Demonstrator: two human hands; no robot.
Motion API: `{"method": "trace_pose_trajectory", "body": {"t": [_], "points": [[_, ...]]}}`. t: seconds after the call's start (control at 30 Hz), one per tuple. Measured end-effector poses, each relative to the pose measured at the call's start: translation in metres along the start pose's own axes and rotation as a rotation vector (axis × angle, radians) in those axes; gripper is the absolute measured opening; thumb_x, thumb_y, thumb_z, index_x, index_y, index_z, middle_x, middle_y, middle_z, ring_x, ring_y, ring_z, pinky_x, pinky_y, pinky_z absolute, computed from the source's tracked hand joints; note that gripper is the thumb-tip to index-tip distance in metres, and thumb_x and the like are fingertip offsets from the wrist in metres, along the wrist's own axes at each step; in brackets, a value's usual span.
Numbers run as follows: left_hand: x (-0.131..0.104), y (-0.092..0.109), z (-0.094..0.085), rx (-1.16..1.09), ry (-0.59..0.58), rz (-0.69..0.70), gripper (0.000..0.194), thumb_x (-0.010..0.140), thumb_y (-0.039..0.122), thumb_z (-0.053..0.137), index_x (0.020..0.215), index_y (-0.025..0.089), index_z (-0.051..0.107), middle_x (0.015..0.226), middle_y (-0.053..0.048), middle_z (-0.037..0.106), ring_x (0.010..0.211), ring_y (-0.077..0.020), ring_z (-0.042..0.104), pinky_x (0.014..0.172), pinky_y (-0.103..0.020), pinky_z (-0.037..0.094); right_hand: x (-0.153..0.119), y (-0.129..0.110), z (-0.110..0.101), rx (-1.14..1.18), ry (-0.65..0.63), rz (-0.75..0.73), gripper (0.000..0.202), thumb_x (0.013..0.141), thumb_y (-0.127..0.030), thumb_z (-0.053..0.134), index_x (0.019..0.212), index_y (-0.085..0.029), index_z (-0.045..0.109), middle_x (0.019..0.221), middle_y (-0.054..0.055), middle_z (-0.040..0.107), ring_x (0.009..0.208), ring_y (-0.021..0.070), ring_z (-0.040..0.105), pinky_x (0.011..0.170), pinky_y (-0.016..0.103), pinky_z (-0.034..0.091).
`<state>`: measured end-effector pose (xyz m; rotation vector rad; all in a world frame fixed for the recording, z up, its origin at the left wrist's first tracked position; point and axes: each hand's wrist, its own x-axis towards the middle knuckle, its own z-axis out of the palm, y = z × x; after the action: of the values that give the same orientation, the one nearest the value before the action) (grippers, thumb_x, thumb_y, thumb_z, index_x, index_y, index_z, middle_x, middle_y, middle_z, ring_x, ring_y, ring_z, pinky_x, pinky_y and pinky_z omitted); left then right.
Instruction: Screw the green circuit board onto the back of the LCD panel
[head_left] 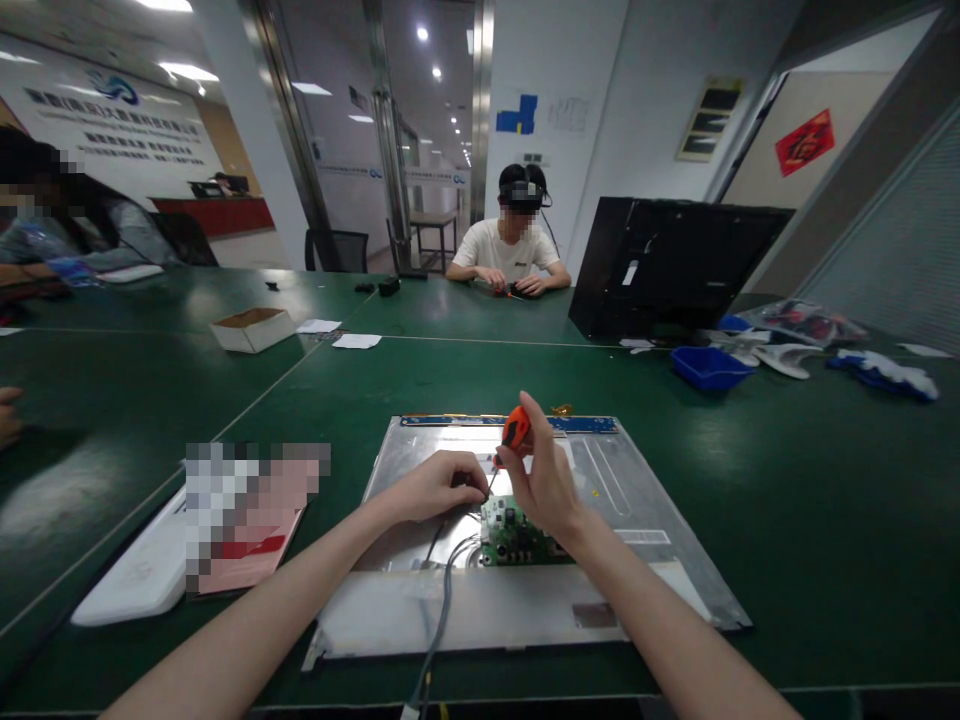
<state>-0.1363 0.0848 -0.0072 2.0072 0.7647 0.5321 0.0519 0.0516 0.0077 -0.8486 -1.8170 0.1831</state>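
Note:
A flat metal display panel lies on the green table, with a green circuit board at its middle. My right hand grips an orange and black screwdriver, its shaft slanting down to the board's upper left corner. Beside that corner my left hand has its fingers pinched together near the screwdriver's tip; what they hold, if anything, is hidden. Grey cables run from the board's left side toward the table's front edge.
Left of the panel are a white object and a pink packet. Farther back stand an open box, a black monitor and a blue tray. A person sits across the table; others are at the left.

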Motion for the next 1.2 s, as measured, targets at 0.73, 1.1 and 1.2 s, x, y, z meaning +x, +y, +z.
{"method": "trace_pose_trajectory", "body": {"t": [0.73, 1.1, 1.2], "points": [[0.0005, -0.0008, -0.0009, -0.003, -0.001, 0.044, 0.008, 0.082, 0.014, 0.062, 0.085, 0.015, 0.068, 0.077, -0.001, 0.066, 0.072, -0.0132, 0.059, 0.067, -0.024, 0.045, 0.0020, 0.0043, 0.0025, -0.051, 0.071, -0.032, 0.066, 0.093, -0.022, 0.046, 0.150, -0.026, 0.014, 0.075, -0.002, 0.053, 0.053, 0.0129, 0.053, 0.052, 0.029, 0.049], [0.0008, 0.0005, 0.0002, 0.017, 0.013, 0.071, 0.007, 0.081, 0.013, 0.063, 0.084, 0.015, 0.069, 0.079, -0.002, 0.067, 0.073, -0.0142, 0.060, 0.069, -0.025, 0.046, 0.0024, 0.0025, 0.0010, -0.062, 0.062, -0.034, 0.064, 0.093, -0.022, 0.047, 0.149, -0.026, 0.015, 0.077, -0.002, 0.054, 0.053, 0.0119, 0.053, 0.050, 0.027, 0.047], [0.0008, 0.0009, -0.0004, 0.023, 0.015, 0.068, 0.006, 0.082, 0.014, 0.064, 0.085, 0.015, 0.070, 0.079, -0.002, 0.067, 0.073, -0.0144, 0.060, 0.069, -0.025, 0.047, 0.0029, 0.0038, 0.0007, -0.056, 0.057, -0.036, 0.063, 0.093, -0.022, 0.047, 0.148, -0.026, 0.016, 0.078, -0.002, 0.055, 0.053, 0.0117, 0.054, 0.049, 0.026, 0.047]]}}
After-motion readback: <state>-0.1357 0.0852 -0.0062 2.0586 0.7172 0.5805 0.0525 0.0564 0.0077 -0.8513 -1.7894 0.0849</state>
